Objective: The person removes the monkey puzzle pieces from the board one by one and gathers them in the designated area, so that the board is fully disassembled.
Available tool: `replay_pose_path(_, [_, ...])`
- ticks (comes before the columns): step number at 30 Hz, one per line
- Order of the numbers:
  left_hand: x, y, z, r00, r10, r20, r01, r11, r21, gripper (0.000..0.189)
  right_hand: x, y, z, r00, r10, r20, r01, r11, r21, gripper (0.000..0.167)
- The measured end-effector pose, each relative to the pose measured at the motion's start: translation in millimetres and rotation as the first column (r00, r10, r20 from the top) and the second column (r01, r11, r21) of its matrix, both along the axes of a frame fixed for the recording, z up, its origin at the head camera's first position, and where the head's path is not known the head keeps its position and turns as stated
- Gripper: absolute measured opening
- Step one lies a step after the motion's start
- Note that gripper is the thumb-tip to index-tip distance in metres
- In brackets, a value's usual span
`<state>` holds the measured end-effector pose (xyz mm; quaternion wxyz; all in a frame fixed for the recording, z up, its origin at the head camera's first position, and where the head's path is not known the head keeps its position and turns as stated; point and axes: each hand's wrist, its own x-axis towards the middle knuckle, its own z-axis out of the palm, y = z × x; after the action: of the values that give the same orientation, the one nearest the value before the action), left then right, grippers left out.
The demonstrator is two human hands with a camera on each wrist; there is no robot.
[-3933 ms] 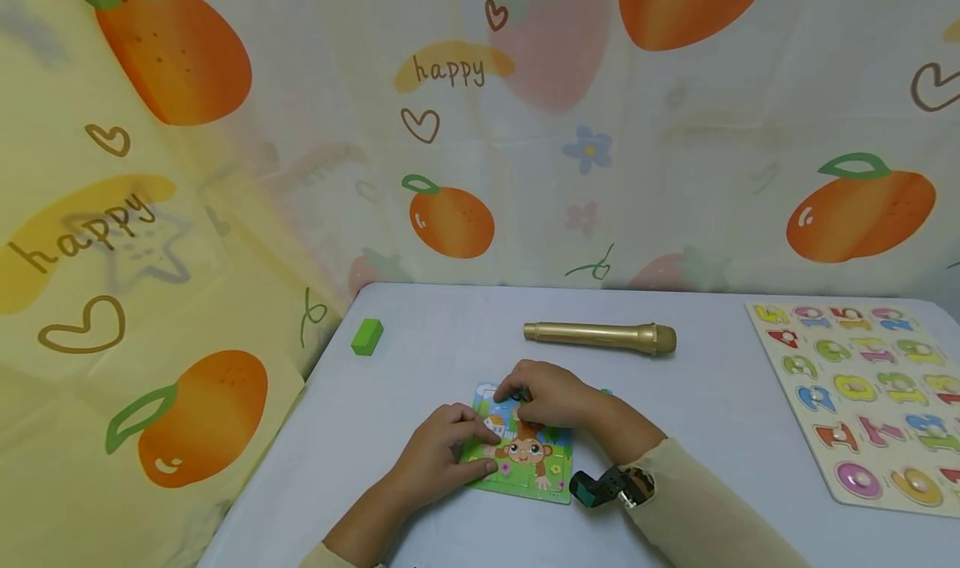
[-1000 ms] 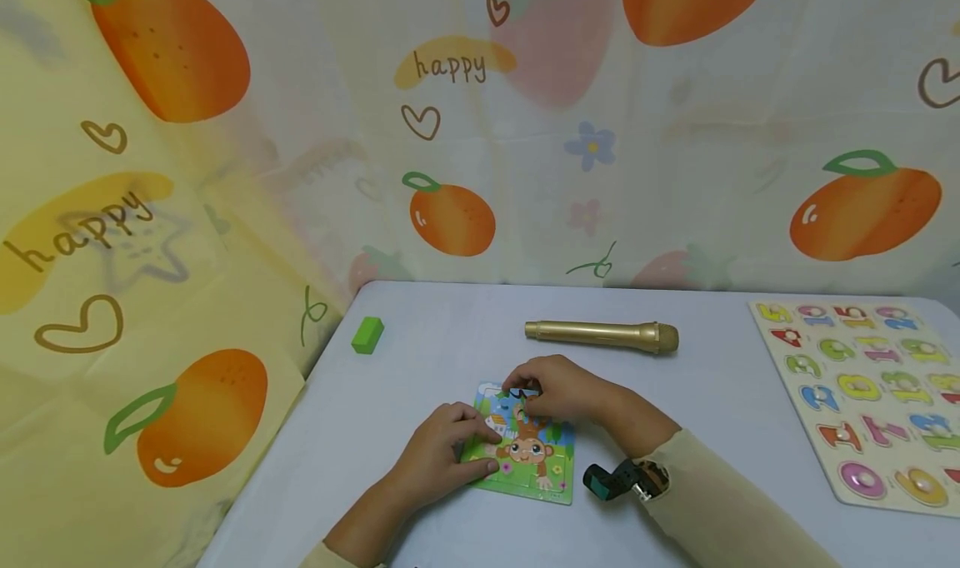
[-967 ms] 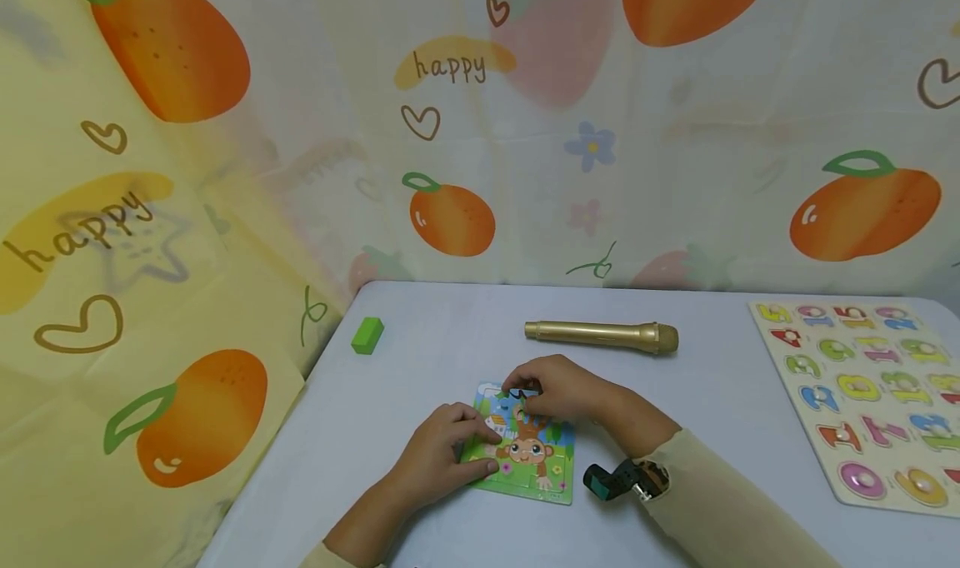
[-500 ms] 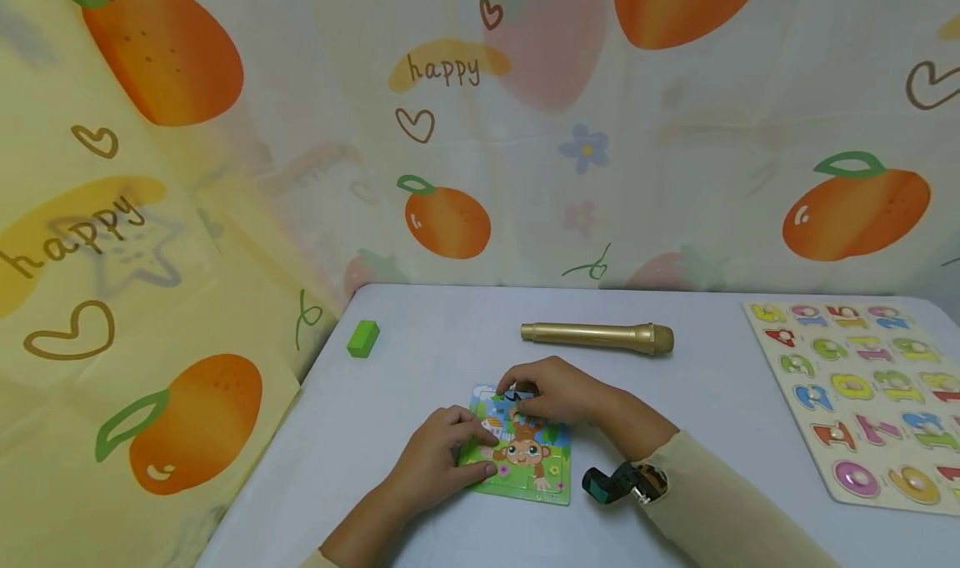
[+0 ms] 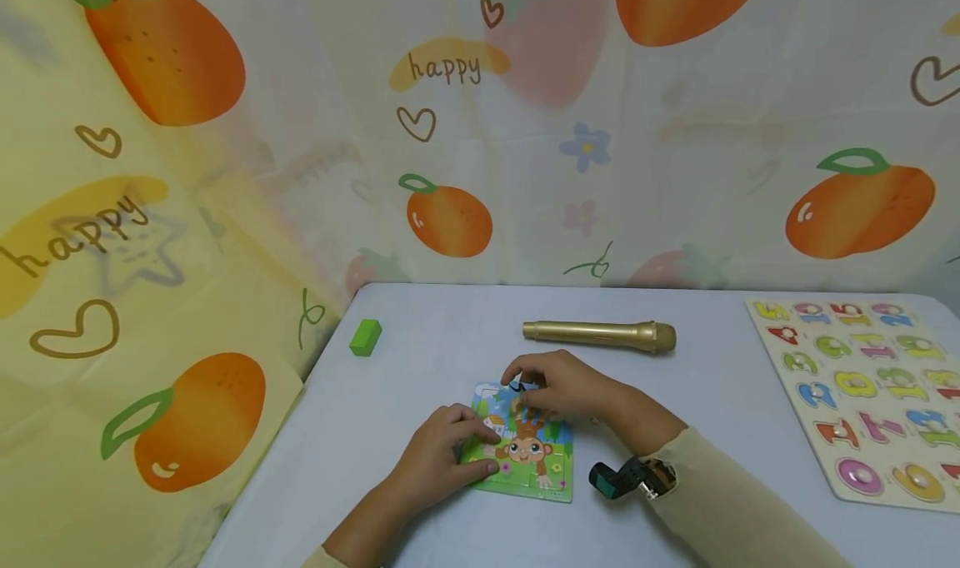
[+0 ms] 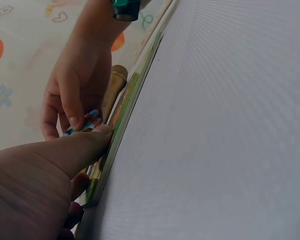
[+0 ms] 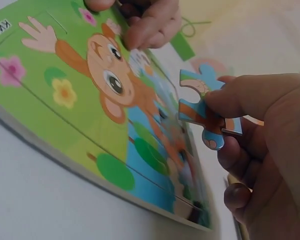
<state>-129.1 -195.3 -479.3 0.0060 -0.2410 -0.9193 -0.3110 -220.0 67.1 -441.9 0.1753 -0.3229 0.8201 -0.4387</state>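
Note:
A square jigsaw puzzle (image 5: 525,485) with a monkey picture lies on the white table in the head view. My left hand (image 5: 442,451) rests on its left side, thumb and fingertips touching the top face. Over the puzzle's far part, my right hand (image 5: 566,387) pinches a jigsaw piece (image 7: 207,122) between thumb and fingers. Blue and brown show on this piece, which is tilted and held apart from the board in the right wrist view. In the left wrist view, the left thumb (image 6: 92,142) lies along the puzzle's edge and partly hides the piece.
A gold toy microphone (image 5: 600,333) lies behind the puzzle. The green block (image 5: 365,337) sits near the table's far left corner. At the right stands a number board (image 5: 847,418) with colourful pieces. A fruit-print cloth (image 5: 525,176) hangs behind the table.
My right hand has lifted slightly away and to the right with the jigsaw piece, compared with a second ago. My left hand stays in place on the puzzle.

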Motion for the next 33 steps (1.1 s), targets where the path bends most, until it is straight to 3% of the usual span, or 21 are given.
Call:
replay_pose_path(8, [0.8, -0.9, -1.9, 1.0, 0.012, 0.0, -0.012, 1.0, -0.002, 0.025, -3.3, 17, 6.2, 1.0, -0.008, -0.013, 0.008, 0.999, 0.044, 0.026])
replay_pose_path(14, [0.9, -1.7, -2.5, 1.0, 0.015, 0.006, -0.015, 1.0, -0.004, 0.025, -3.5, 39, 4.3, 0.999, -0.047, 0.028, 0.044, 0.996, 0.081, 0.026])
replay_pose_path(16, [0.6, -1.4, -2.1, 1.0, 0.014, 0.004, -0.014, 1.0, -0.007, 0.025, -2.1, 48, 2.6, 0.997, -0.057, 0.046, 0.053, 0.996, 0.071, 0.026])
replay_pose_path(27, [0.9, -1.9, -2.5, 1.0, 0.011, -0.011, -0.011, 1.0, -0.001, 0.027, 4.7, 89, -4.7, 0.995, -0.09, -0.045, 0.093, 0.994, 0.056, 0.026])
replay_pose_path(33, [-0.9, -1.7, -6.1, 1.0, 0.009, -0.023, -0.008, 1.0, 0.005, 0.027, 9.8, 106, -5.3, 0.993, -0.12, -0.01, 0.12, 0.992, 0.045, 0.026])
